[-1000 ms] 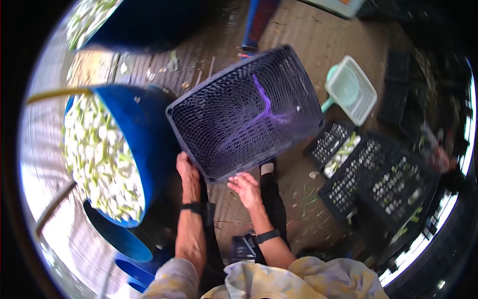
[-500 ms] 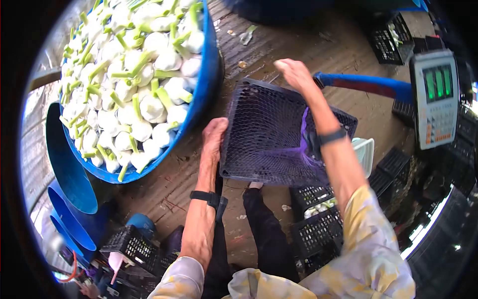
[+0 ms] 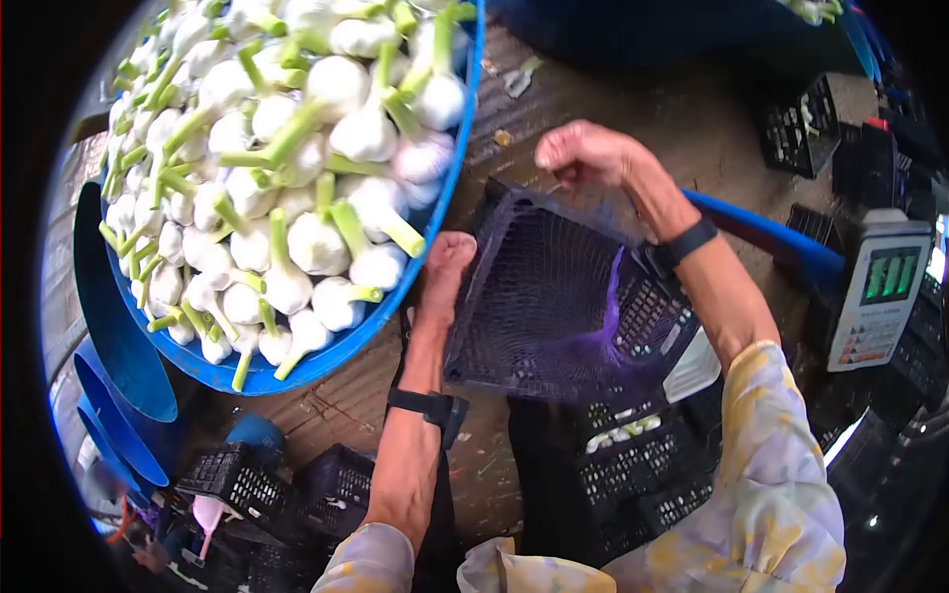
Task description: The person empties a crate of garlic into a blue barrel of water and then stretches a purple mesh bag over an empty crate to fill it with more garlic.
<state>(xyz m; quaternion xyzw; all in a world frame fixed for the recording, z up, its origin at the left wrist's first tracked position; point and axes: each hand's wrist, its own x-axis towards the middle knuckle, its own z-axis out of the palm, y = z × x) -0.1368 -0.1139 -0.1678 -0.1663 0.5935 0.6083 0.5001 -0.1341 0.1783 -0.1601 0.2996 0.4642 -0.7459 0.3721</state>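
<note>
A black plastic crate (image 3: pixel 494 366) with a purple mesh net (image 3: pixel 611 306) spread inside it is in the middle of the view. My left hand (image 3: pixel 450 265) is closed at the crate's left rim, beside the blue tub. Over the crate's far right edge my right hand (image 3: pixel 585 153) is curled, its fingers pinched at the net's edge or just above it; the contact is blurred. White garlic bulbs (image 3: pixel 316 242) with cut green stems are heaped in the large blue tub (image 3: pixel 465 148) at the upper left.
A digital scale display (image 3: pixel 878 287) with green digits stands at the right. More black crates (image 3: pixel 633 465) lie below, and another (image 3: pixel 801 128) is at the upper right. A pale plastic container (image 3: pixel 694 371) sits beside the net crate. Blue basins (image 3: pixel 124 316) line the left edge.
My right hand has curled from outstretched fingers to closed. The tub appears larger and nearer, and the crate and scale sit lower in view as the camera has shifted.
</note>
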